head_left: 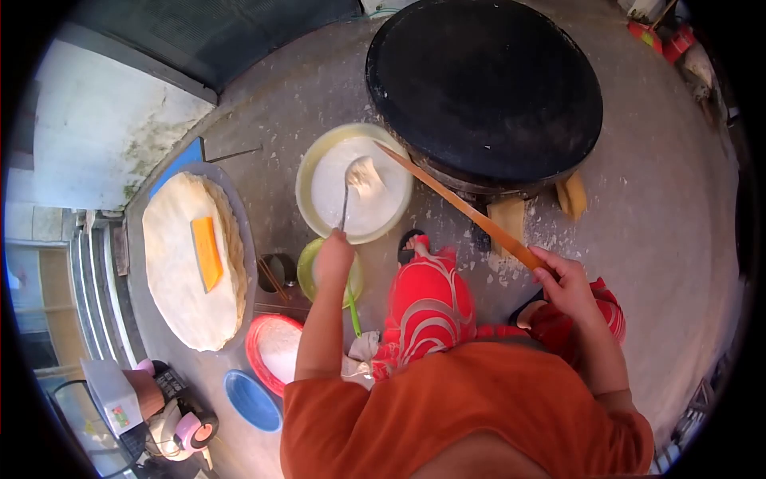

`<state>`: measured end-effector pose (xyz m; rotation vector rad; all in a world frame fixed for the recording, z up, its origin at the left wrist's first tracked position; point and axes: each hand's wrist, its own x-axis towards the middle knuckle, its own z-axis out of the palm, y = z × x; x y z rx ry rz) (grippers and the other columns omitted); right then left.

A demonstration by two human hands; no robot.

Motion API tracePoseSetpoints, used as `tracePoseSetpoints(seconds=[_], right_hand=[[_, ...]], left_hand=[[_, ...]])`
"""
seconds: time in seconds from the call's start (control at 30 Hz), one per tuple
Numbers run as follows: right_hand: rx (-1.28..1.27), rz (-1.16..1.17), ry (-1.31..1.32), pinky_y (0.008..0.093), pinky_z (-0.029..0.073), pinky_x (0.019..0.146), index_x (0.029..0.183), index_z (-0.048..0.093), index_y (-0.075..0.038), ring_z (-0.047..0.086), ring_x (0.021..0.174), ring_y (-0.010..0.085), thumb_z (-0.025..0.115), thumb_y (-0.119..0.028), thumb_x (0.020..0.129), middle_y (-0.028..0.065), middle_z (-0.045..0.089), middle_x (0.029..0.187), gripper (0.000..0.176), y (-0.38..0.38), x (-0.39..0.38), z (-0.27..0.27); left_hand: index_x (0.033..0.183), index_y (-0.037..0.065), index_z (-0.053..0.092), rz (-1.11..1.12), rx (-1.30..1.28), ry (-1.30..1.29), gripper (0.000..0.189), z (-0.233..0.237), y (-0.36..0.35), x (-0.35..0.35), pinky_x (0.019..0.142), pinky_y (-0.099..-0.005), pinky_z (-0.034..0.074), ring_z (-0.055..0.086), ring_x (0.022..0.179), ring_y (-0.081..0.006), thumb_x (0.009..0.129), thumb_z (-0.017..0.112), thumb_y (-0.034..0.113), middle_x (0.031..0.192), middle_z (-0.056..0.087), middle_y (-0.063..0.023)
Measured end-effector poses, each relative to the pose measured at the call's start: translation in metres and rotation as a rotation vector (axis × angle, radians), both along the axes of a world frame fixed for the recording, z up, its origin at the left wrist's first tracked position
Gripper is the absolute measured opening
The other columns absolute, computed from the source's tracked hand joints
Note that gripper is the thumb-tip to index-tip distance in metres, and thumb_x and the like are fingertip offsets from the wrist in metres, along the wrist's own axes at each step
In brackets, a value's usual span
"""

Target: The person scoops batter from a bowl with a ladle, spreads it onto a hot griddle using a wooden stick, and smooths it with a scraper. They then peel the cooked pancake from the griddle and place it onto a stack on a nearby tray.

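Note:
My left hand (333, 254) grips the handle of a metal ladle (361, 177) whose bowl, coated with white batter, is lifted just above the batter in a pale yellow bowl (307, 164). My right hand (568, 281) holds a long thin wooden stick (463, 206) that slants up to the left, its tip over the bowl's right rim. Beyond both stands a large round black griddle (485, 84), bare on top.
A stack of thin flatbreads (179, 267) with an orange block (207, 253) on top lies on a tray at left. A green bowl (306, 267), red plate (263, 339), blue plate (251, 399), and small cup with sticks (275, 275) sit on the concrete floor.

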<state>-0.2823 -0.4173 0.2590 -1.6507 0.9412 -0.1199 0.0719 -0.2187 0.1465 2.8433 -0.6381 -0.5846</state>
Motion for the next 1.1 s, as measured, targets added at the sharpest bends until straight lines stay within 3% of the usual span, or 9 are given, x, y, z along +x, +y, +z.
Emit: tracePoseSetpoints(seconds=[0.27,0.37,0.43,0.47,0.57,0.6,0.7,0.97,1.1], right_hand=[[-0.006,0.039,0.015,0.0225,0.045,0.063,0.119,0.051,-0.009,0.056,0.067,0.0085,0.052,-0.002,0.082,0.0039,0.060,0.075,0.038,-0.001,0.001,-0.002],[0.004,0.037,0.020,0.0233,0.046,0.064,0.119,0.050,-0.009,0.058,0.070,0.0093,0.052,-0.002,0.082,0.0043,0.061,0.076,0.038,-0.002,0.002,-0.002],[-0.062,0.029,0.027,0.0220,0.045,0.059,0.118,0.051,-0.009,0.056,0.064,0.0082,0.052,-0.002,0.082,0.0038,0.060,0.073,0.037,-0.003,0.002,-0.005],[-0.068,0.026,0.030,0.0220,0.045,0.059,0.118,0.051,-0.009,0.056,0.064,0.0082,0.052,-0.002,0.082,0.0038,0.060,0.073,0.037,-0.003,0.002,-0.006],[-0.024,-0.018,0.009,0.0196,0.042,0.052,0.118,0.051,-0.007,0.052,0.055,0.0067,0.052,-0.003,0.083,0.0024,0.059,0.071,0.035,-0.003,0.007,-0.006],[0.014,-0.030,-0.007,0.0189,0.040,0.048,0.116,0.052,-0.006,0.049,0.051,0.0059,0.051,-0.003,0.084,0.0019,0.058,0.070,0.033,-0.003,0.008,-0.006],[0.112,-0.074,-0.047,0.0185,0.038,0.045,0.112,0.052,-0.003,0.046,0.047,0.0051,0.049,-0.005,0.085,0.0015,0.058,0.070,0.027,-0.004,0.009,-0.009],[0.245,-0.102,-0.181,0.0177,0.036,0.042,0.104,0.050,-0.003,0.047,0.047,0.0053,0.046,-0.011,0.088,0.0033,0.060,0.072,0.018,-0.005,0.007,-0.012],[0.249,-0.093,-0.200,0.0174,0.037,0.044,0.103,0.051,-0.004,0.047,0.048,0.0053,0.043,-0.016,0.091,0.0030,0.060,0.072,0.019,-0.004,0.008,-0.009]], left_hand=[[0.084,0.000,0.058,0.021,0.072,0.012,0.023,0.011,0.051,0.006,0.070,-0.0471,0.045,0.058,0.080,-0.0379,0.081,0.046,0.020,0.083,0.060,-0.0234],[0.084,-0.001,0.058,-0.045,0.064,0.081,0.023,-0.058,0.058,0.009,0.068,-0.0484,0.044,0.057,0.081,-0.0387,0.080,0.047,0.019,0.082,0.059,-0.0250],[0.079,-0.005,0.056,-0.029,-0.061,0.252,0.024,-0.122,0.049,0.011,0.045,-0.0383,0.044,0.060,0.059,-0.0261,0.084,0.044,0.016,0.058,0.056,-0.0192],[0.090,-0.005,0.051,0.441,-0.484,0.629,0.024,-0.071,0.014,-0.014,0.035,-0.0264,0.035,0.050,0.049,-0.0131,0.087,0.041,0.017,0.055,0.049,-0.0098],[0.101,-0.005,0.045,0.908,-0.657,1.242,0.027,-0.056,-0.007,-0.003,0.035,-0.0207,0.028,0.039,0.044,-0.0083,0.090,0.038,0.019,0.059,0.044,-0.0044],[0.107,-0.001,0.049,0.987,-0.798,1.511,0.026,-0.076,0.008,0.010,0.047,-0.0268,0.041,0.054,0.062,-0.0173,0.087,0.046,0.016,0.084,0.057,-0.0083],[0.104,-0.004,0.045,1.081,-0.913,1.518,0.030,-0.022,0.003,0.001,0.036,-0.0182,0.026,0.032,0.044,-0.0066,0.092,0.036,0.021,0.064,0.039,-0.0020],[0.109,-0.005,0.044,0.877,-1.194,1.808,0.031,0.064,0.061,-0.004,0.035,-0.0217,0.030,0.036,0.043,-0.0118,0.090,0.041,0.019,0.063,0.045,-0.0069],[0.108,-0.005,0.044,0.702,-1.191,1.538,0.032,0.102,0.077,-0.007,0.035,-0.0202,0.028,0.035,0.041,-0.0094,0.088,0.045,0.019,0.062,0.045,-0.0076]])
